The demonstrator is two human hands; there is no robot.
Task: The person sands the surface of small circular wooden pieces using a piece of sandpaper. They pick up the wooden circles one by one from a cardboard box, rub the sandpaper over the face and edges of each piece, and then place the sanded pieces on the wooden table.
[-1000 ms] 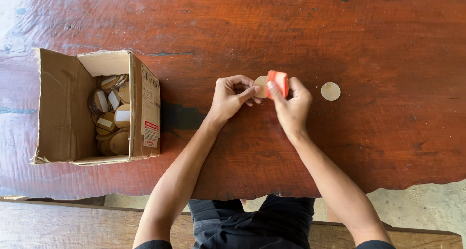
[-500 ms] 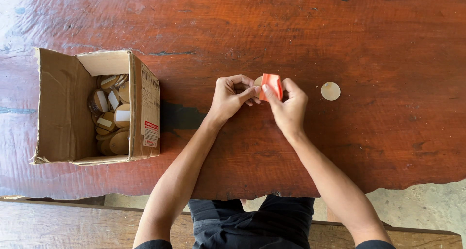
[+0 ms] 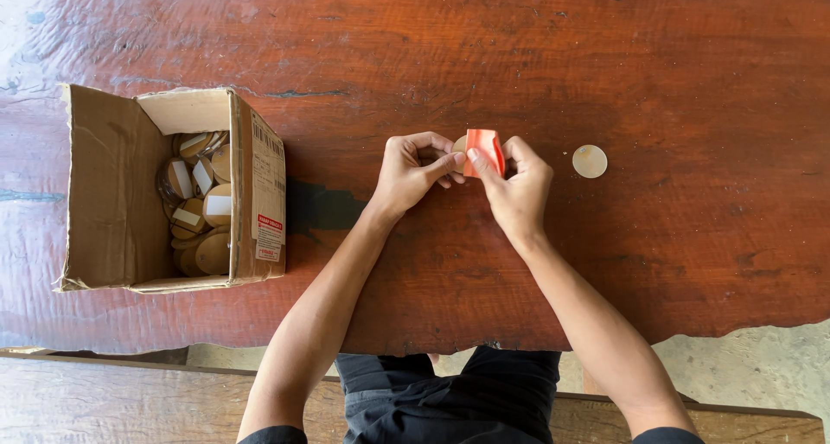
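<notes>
Two bare hands meet over the middle of a dark red wooden table [image 3: 657, 262], and both are closed on the same small thing. The left hand [image 3: 413, 169] pinches with thumb and curled fingers a thin round wooden disc [image 3: 460, 144], of which only a pale edge shows between the fingertips. The right hand [image 3: 517, 189] holds an orange-red strip [image 3: 484, 150], which looks like a piece of tape or a sticker, pressed against this disc; the thumb lies on the strip's lower edge and the fingers close behind it. I cannot tell how much of the strip is stuck to the disc. Both thumbs nearly touch each other at the grip. To the right of the grip, apart from the right hand, a second round disc [image 3: 590, 161] lies flat on the table. Well to the left of the grip stands an open cardboard box [image 3: 112, 193] with its flaps up, and inside it is a pile of similar wooden discs [image 3: 201, 204], some with white labels on them.
</notes>
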